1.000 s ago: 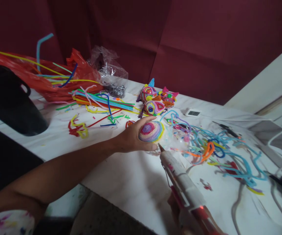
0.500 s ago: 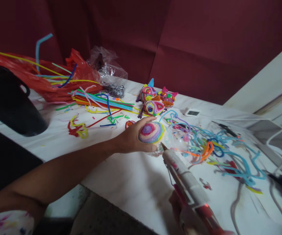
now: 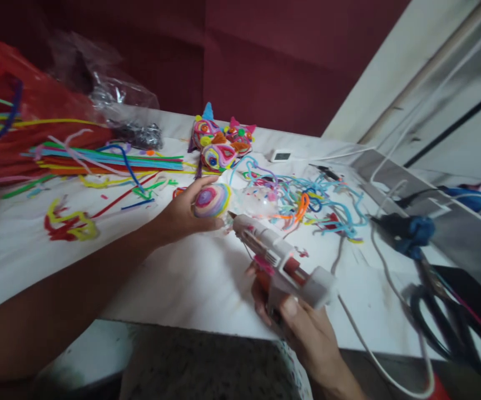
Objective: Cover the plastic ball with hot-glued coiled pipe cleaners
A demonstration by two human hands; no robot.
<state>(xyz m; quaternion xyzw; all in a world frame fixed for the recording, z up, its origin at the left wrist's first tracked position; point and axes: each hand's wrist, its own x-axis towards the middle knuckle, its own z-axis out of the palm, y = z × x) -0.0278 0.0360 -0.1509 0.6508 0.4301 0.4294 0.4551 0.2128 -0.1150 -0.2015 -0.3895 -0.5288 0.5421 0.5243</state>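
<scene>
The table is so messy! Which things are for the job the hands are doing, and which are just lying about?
Seem to belong:
- striped ball, held by the left hand
- glue gun, held by the right hand

Seem to be just lying about:
- colourful figures
- small display
- red bag

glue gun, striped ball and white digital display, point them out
Glue gun [image 3: 271, 244], head view: on its white body.
Striped ball [image 3: 211, 201], head view: on its coloured rings.
White digital display [image 3: 282, 156], head view: on its screen.
</scene>
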